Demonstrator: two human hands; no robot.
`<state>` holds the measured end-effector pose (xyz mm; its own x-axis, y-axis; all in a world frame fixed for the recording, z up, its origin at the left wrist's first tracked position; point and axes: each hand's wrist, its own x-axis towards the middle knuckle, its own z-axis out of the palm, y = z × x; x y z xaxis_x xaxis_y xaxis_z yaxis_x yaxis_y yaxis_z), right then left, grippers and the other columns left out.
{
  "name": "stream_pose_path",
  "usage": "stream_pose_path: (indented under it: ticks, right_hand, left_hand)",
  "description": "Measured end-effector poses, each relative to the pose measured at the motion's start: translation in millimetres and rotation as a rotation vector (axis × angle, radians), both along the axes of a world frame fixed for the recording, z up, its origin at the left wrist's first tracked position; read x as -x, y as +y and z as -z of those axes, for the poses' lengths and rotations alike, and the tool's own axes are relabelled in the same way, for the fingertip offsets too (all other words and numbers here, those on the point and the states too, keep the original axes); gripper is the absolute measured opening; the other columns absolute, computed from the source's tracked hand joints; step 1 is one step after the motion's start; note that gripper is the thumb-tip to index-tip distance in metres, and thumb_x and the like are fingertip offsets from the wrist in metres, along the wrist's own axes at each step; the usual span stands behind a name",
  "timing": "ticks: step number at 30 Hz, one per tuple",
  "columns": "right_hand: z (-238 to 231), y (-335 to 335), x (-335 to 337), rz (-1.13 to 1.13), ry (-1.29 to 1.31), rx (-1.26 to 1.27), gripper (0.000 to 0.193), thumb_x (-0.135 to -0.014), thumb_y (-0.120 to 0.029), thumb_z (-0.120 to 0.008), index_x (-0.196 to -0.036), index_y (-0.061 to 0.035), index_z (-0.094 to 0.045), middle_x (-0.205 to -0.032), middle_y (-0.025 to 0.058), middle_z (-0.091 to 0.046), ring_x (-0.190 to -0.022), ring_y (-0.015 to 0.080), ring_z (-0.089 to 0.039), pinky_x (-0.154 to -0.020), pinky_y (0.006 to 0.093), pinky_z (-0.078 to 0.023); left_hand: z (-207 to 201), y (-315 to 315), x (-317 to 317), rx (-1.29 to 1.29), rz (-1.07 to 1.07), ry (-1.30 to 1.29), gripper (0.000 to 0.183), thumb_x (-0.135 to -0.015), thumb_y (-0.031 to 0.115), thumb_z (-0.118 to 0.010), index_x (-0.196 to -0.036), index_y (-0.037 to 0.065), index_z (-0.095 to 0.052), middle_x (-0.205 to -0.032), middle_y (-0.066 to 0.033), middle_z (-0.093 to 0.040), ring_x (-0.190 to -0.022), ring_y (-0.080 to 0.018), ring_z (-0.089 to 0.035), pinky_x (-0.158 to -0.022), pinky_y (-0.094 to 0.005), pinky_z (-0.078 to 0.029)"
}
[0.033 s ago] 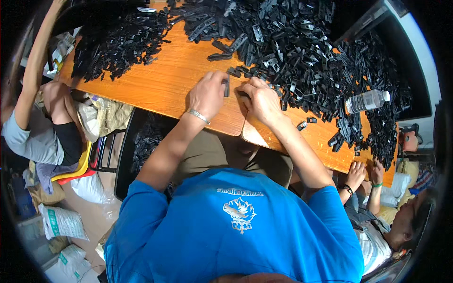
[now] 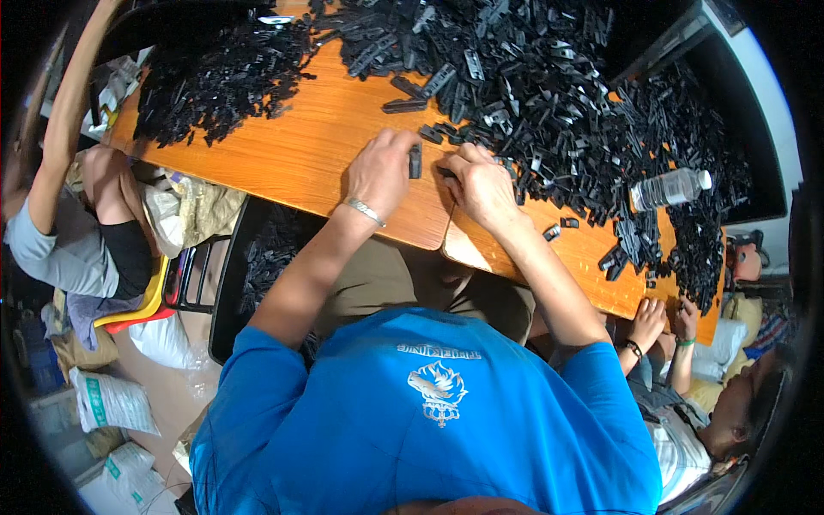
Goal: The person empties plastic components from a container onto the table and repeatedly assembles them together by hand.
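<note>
My left hand (image 2: 376, 178) rests on the orange-brown wooden table (image 2: 318, 120), its fingers closed on the edge of a small black plastic part (image 2: 415, 160). That part stands out to the right of the fingertips. Just to the right, my right hand (image 2: 483, 190) is curled with thumb and fingers pinched together. Something dark shows at those fingertips, too small to name. Beyond both hands lies a large heap of black plastic parts (image 2: 506, 107), and a few loose pieces (image 2: 439, 131) lie between it and my fingers.
A second black heap (image 2: 219, 86) covers the far left. On the right, a clear plastic bottle (image 2: 665, 189) lies on the parts. A co-worker's hands (image 2: 648, 322) are at the right table edge; another person (image 2: 69, 232) sits at left. A black bin (image 2: 245, 283) stands below the table edge.
The black part at my left hand now shows a broader face. My right hand's fingertips have shifted slightly right. The whole view has moved a little.
</note>
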<state>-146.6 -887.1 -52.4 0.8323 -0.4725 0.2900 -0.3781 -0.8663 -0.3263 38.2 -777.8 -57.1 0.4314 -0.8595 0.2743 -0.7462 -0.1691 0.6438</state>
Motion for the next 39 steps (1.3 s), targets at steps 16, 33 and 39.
stream_pose_path:
  ticks: [16,33,39]
  right_hand:
    - [-30,13,-1,0.003,-0.07,-0.126,0.03,-0.087,0.004,-0.067,-0.114,-0.0069,-0.074,-0.103,0.0171,-0.062,-0.097,0.0426,-0.07,-0.081,0.0495,-0.058]
    - [11,0,-23,0.035,-0.11,-0.16,0.023,-0.088,-0.012,-0.082,-0.11,-0.0056,-0.076,-0.109,0.014,-0.067,-0.091,0.0389,-0.073,-0.079,0.0489,-0.06]
    - [3,-8,-19,0.062,-0.137,-0.145,0.024,-0.088,-0.014,-0.082,-0.11,-0.0071,-0.076,-0.106,0.0132,-0.068,-0.092,0.037,-0.073,-0.077,0.0463,-0.06]
  left_hand:
    - [18,27,-30,0.114,0.171,-0.109,0.027,-0.082,0.006,-0.084,-0.107,0.007,-0.075,-0.11,-0.0125,-0.068,-0.106,-0.0357,-0.064,-0.091,-0.0454,-0.054]
    - [24,27,-31,0.108,0.103,-0.035,0.021,-0.08,0.007,-0.087,-0.098,0.006,-0.075,-0.101,-0.0108,-0.069,-0.097,-0.0341,-0.066,-0.085,-0.044,-0.054]
    - [16,39,-4,0.028,-0.025,-0.021,0.033,-0.085,0.01,-0.086,-0.112,0.004,-0.067,-0.092,-0.0122,-0.068,-0.081,-0.0333,-0.067,-0.076,-0.0457,-0.055]
